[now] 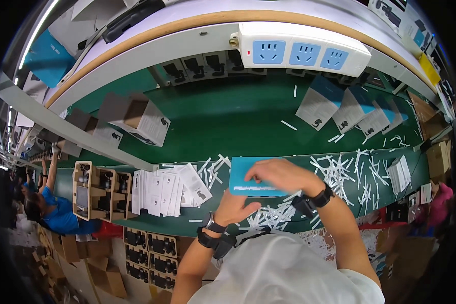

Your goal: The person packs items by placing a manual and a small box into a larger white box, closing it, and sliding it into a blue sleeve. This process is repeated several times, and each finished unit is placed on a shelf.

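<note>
A blue box (238, 172) with a white printed strip along its near edge lies in front of me on the green bench. My left hand (231, 209) is at its near left corner, thumb stretched out along the front, the other fingers partly hidden by the box side. Over the top of the box my right hand (279, 173) reaches in from the right, its fingers bent down toward the lid and slightly smeared by motion. Whether anything lies between those fingers is hidden. Both wrists wear black straps.
White paper strips (334, 175) litter the bench to the right and nearer me. White booklets (159, 192) and a cardboard tray (81, 202) with dark devices are at left. White-and-blue boxes (319, 104) stand far right. A power strip (304, 48) hangs overhead. A co-worker (61, 213) is at far left.
</note>
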Available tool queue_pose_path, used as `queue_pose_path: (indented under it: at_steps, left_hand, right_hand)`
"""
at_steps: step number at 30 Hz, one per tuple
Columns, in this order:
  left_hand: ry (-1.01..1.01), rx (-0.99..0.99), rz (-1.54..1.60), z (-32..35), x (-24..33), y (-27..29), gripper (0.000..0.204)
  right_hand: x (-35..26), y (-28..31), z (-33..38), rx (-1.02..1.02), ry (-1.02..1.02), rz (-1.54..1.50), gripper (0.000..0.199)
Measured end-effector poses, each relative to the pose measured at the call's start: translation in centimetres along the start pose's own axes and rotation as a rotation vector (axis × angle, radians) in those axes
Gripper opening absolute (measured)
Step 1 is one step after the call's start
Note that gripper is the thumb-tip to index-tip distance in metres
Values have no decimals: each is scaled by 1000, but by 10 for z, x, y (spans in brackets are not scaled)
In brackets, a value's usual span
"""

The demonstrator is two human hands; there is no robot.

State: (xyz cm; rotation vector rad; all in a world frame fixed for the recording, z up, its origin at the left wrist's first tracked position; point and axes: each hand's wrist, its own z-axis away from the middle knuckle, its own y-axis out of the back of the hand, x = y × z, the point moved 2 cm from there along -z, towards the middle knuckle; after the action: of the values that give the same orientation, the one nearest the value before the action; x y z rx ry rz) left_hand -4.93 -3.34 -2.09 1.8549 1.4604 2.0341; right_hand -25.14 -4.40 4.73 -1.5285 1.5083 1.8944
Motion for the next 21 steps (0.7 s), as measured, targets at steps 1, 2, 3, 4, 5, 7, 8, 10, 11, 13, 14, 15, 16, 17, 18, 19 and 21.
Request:
queue_pose_path:
  at_steps: [1, 2, 3, 4, 5, 7, 8, 10, 11, 13, 14, 15, 16, 17, 18, 19, 21]
  left_hand:
    - [79, 143, 233, 8, -18, -12, 39]
    - [159, 286, 468, 10, -20, -14, 31]
    - [47, 378, 494, 9, -19, -16, 26]
    - [53, 382, 496, 12, -20, -17, 26]
    - [39, 381, 482, 12, -21, -17, 25]
    - [25, 385, 468, 14, -22, -16, 25]
    - [22, 383, 480, 13, -20, -14, 25]
    - [19, 384, 492, 13, -19, -12, 25]
    - [23, 385, 471, 14, -19, -13, 25]
    - [27, 384, 453, 14, -18, -13, 25]
    - [33, 368, 468, 13, -18, -12, 23]
    - [38, 351, 483, 13, -18, -12, 22]
    - [36, 343, 487, 13, -22, -13, 22]
    - [-42, 358, 330, 14, -25, -11, 26]
    - [-119, 371, 174, 14, -27, -11, 31]
    - [-121, 369, 179, 15, -29, -14, 31]
    - [4, 641, 410, 10, -20, -16, 54]
  right_hand:
    - [-7, -8, -1, -4, -1, -3, 37]
    - [-15, -12, -1, 92, -12, 116, 27]
    - [-19, -13, -1, 187, -22, 235, 19]
    - [-19, -16, -1, 180, -23, 232, 19]
    - [-19, -17, -2, 206, 24, 265, 16]
    - [-18, -20, -4, 229, 73, 299, 16]
    - [-17, -22, -5, 252, 74, 288, 17]
    - [-16, -23, -6, 273, 77, 277, 18]
    - [-16, -24, -6, 262, 89, 285, 18]
    - [-14, -23, -6, 251, 99, 291, 19]
    - [-13, -22, -7, 190, 93, 245, 19]
    - [-11, -22, -6, 131, 87, 199, 19]
    - [-8, -22, -4, 137, 79, 200, 19]
    - [-4, -21, -4, 136, 113, -55, 20]
    - [0, -20, -1, 135, 145, -310, 22]
    - [5, -8, 11, 253, 108, -599, 25]
    - [34, 30, 55, 427, 1, -1025, 35]
